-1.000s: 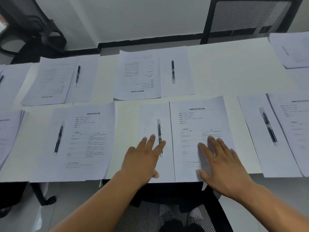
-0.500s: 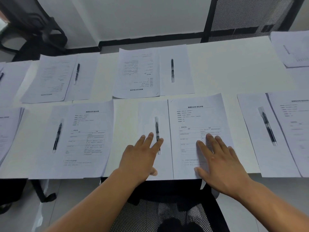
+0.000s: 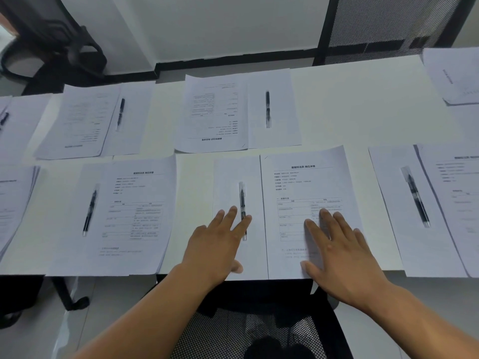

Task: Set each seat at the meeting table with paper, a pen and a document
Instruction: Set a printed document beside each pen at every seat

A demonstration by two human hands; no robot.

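Note:
At the near middle seat a blank sheet [image 3: 228, 182] lies beside a printed document [image 3: 305, 182], with a black pen [image 3: 242, 200] on the blank sheet. My left hand [image 3: 217, 244] rests flat on the blank sheet, fingers straight, its index finger lying over the pen's lower part. My right hand [image 3: 337, 252] lies flat on the document, fingers spread. Similar sets of sheet, pen and document lie at the near left [image 3: 129, 216], near right [image 3: 414, 203], far middle [image 3: 233, 112] and far left [image 3: 90, 120].
The white table [image 3: 350, 104] has a bare stretch at the far right. A paper stack [image 3: 453, 73] sits at the far right corner, another stack [image 3: 13, 203] at the left edge. Black mesh chairs stand below me [image 3: 246, 332] and beyond the table [image 3: 388, 24].
Both hands stay flat on the papers. The blank sheet, pen and document have slid slightly away from me, toward the far set.

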